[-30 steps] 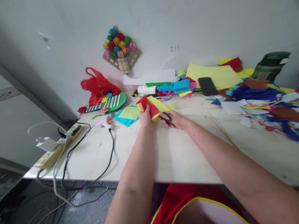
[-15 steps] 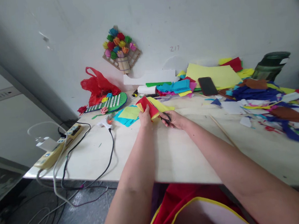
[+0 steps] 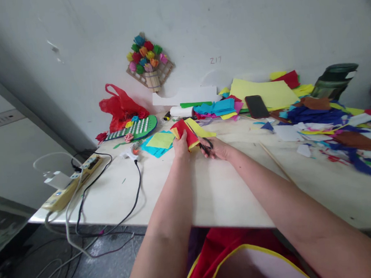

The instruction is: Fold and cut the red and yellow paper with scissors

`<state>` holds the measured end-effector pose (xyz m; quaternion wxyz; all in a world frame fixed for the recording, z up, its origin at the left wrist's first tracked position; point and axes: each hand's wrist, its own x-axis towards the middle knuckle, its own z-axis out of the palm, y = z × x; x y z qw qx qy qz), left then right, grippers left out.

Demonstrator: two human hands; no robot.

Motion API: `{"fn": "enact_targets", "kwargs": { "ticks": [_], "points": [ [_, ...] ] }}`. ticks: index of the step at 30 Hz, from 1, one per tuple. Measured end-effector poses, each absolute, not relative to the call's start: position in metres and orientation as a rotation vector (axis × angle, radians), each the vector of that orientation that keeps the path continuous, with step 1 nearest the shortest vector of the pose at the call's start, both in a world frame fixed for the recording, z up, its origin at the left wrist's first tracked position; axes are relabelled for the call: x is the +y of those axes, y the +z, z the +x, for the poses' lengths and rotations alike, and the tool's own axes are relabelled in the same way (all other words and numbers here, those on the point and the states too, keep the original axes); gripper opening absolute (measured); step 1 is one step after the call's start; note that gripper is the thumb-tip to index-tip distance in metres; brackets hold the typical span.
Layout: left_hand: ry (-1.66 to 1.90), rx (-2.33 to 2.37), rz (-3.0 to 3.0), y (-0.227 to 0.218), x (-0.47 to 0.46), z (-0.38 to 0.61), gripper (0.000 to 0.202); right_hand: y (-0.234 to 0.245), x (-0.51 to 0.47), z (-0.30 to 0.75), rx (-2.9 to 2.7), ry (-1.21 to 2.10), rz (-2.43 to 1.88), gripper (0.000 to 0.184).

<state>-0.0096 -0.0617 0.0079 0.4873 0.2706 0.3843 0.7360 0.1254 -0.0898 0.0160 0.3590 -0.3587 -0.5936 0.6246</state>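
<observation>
My left hand (image 3: pixel 181 146) is closed on a small stack of red paper (image 3: pixel 184 130) with yellow layers showing at its edges. In my right hand (image 3: pixel 217 148) is a pair of black-handled scissors (image 3: pixel 206 146), fingers in the loops. The blades lie against the right edge of the red paper, slightly parted as far as I can make out. Behind the stack a yellow sheet (image 3: pixel 200 128) rests on the table. Just left of my left hand, a pale yellow-green square (image 3: pixel 160 140) lies on blue paper (image 3: pixel 150 151).
A glue gun (image 3: pixel 130 153) with a black cord and a power strip (image 3: pixel 69 186) are at the left. Behind stand a red plastic bag (image 3: pixel 122 105) and folded blue paper (image 3: pixel 223 107). To the right are a phone (image 3: pixel 256 107), a wooden stick (image 3: pixel 276 162), paper scraps (image 3: pixel 354 139) and a bottle (image 3: pixel 334 82).
The scissors have opened at the red paper's right edge, and their blades now show along it. My left hand stays on the stack; the view has shifted slightly.
</observation>
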Motion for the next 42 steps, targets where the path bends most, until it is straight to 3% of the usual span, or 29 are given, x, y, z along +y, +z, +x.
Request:
{"fn": "enact_targets", "kwargs": {
  "ticks": [26,42],
  "points": [
    [1.792,0.929,0.622,0.006,-0.059,-0.01,0.018,0.016,-0.09,0.123,-1.508,1.575,-0.914,0.032],
    [1.74,0.89,0.559,0.013,-0.065,-0.01,0.02,0.017,-0.088,0.133,-1.511,1.656,-0.883,0.041]
  ]
}}
